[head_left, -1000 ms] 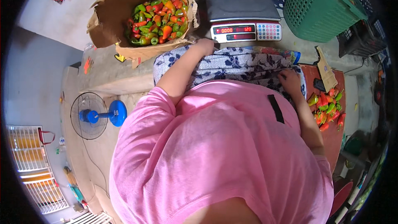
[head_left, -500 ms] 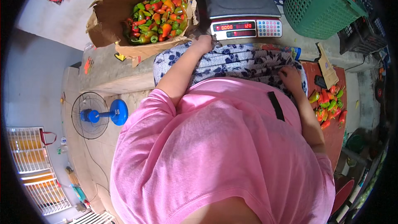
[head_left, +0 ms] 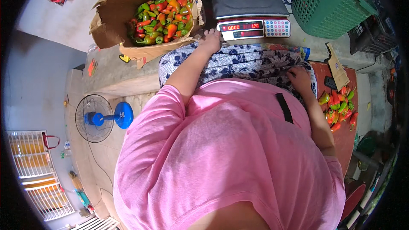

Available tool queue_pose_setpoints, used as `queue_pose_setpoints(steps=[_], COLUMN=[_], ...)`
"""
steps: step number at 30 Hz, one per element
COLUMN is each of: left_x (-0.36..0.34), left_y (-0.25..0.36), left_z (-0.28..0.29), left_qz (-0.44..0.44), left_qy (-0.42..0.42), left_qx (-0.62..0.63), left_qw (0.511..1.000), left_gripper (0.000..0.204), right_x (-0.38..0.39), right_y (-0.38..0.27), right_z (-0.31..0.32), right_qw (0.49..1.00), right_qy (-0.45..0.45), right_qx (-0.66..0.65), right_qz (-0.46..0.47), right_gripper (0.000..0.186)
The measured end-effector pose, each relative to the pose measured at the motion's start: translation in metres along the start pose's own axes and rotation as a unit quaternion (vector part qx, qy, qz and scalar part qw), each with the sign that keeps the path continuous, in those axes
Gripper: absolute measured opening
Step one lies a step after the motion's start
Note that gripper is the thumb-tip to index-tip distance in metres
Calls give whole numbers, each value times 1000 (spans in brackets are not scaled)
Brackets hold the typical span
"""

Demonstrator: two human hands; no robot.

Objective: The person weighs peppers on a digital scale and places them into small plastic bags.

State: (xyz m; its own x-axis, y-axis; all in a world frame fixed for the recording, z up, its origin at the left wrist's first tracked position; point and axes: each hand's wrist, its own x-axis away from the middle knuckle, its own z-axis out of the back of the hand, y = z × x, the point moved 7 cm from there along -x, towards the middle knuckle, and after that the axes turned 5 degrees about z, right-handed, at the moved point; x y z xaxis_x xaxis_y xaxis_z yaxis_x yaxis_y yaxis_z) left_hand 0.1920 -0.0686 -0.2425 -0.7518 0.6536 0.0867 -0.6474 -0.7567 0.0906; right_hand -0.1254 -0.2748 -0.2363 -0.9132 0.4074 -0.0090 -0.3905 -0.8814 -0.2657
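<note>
My left hand (head_left: 210, 41) lies over the near edge of the ledge, between the cardboard box and the weighing scale. Its fingers are apart and point toward the gap; I make out nothing in them. My right hand (head_left: 300, 79) rests on the blue-flowered white cloth (head_left: 251, 66) over my lap, its fingers loosely bent and holding nothing visible. The digital scale (head_left: 249, 2) has a bare grey platform and a lit red display. Left of it, the torn cardboard box (head_left: 115, 4) lies with its opening toward me, holding many red, orange and green peppers (head_left: 164, 19).
A green plastic basket (head_left: 324, 8) stands right of the scale, a black crate (head_left: 372, 36) beside it. More peppers (head_left: 338, 106) lie on a red board (head_left: 341, 138) at my right, near a cardboard piece (head_left: 337, 72) and a dark phone-like object (head_left: 329, 82). A blue fan (head_left: 96, 118) stands at left.
My left hand has shifted slightly, its fingers now stretched farther forward toward the scale's left corner. My right hand stays on the cloth. The view has moved a little.
</note>
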Motion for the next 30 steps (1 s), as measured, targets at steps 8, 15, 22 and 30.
queue_pose_setpoints(steps=[8, 15, 22, 30], left_x=[5, -12, -20, 4], left_y=[23, 25, 14, 22], left_z=[14, -6, -1, 43], left_qz=[-49, -88, -75, -120], left_qy=[-36, -1, 51, 195], left_qx=[-111, -207, -55, 167], left_qw=[992, 974, 994, 959], left_gripper=[32, 30, 22, 24], right_x=[2, 1, 3, 1], right_y=[16, 6, 8, 6], right_z=[-14, -2, -4, -3], right_qw=[1000, 1000, 1000, 1000], right_qy=[22, 9, 9, 3], right_qx=[8, -4, -4, 0], right_qz=[-1, -14, -11, -9], right_gripper=[26, 26, 26, 27])
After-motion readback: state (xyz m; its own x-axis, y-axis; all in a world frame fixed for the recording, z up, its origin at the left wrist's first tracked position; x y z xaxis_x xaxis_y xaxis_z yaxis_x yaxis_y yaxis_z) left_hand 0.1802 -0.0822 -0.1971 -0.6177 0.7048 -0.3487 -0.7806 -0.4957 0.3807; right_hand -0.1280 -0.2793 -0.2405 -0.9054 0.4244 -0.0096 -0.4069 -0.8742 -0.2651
